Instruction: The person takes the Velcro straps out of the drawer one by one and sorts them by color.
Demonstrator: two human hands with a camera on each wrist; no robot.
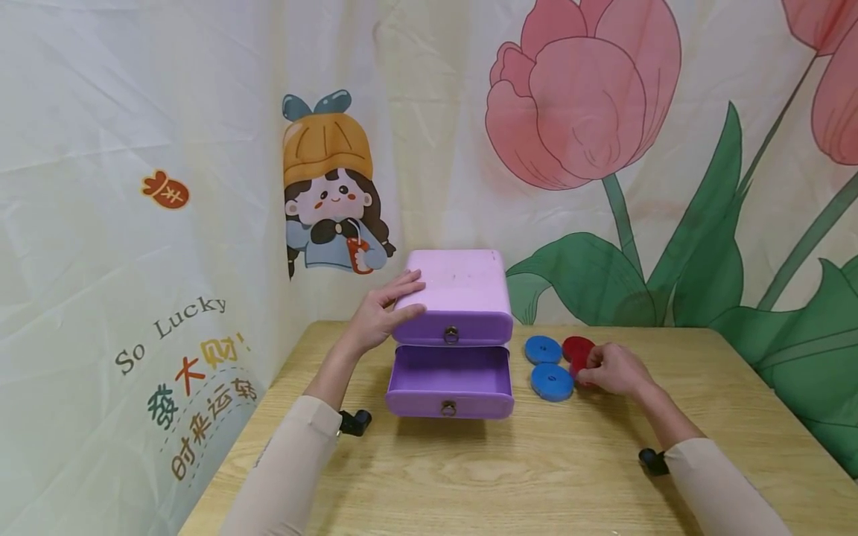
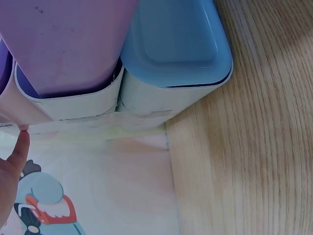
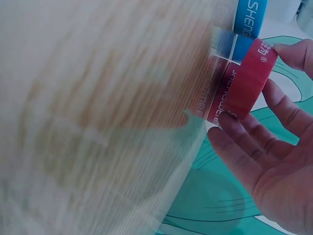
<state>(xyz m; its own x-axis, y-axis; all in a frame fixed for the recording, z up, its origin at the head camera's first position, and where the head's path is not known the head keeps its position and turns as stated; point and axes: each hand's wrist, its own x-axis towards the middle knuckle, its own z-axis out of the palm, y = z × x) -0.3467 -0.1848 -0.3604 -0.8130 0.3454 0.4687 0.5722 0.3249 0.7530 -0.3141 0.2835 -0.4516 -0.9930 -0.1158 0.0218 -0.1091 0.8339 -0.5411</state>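
A small drawer unit [image 1: 462, 279] with a pink top and purple fronts stands at the back of the table. Its middle purple drawer [image 1: 449, 406] is pulled out, and the inside that shows is bare. Below it, the left wrist view shows a closed blue drawer [image 2: 176, 44]. My left hand [image 1: 382, 316] rests on the unit's upper left edge, fingers extended over the top. With my right hand [image 1: 618, 368] I pinch a red tape roll [image 3: 250, 81] between thumb and fingers, tilted up on edge. Beside it lie another red tape roll [image 1: 576, 347] and two blue tape rolls [image 1: 552, 383].
The wooden table [image 1: 456, 476] reaches back to a printed cloth backdrop [image 1: 442, 149] with tulips and a cartoon girl. Black wrist mounts [image 1: 355, 423] show beside both forearms.
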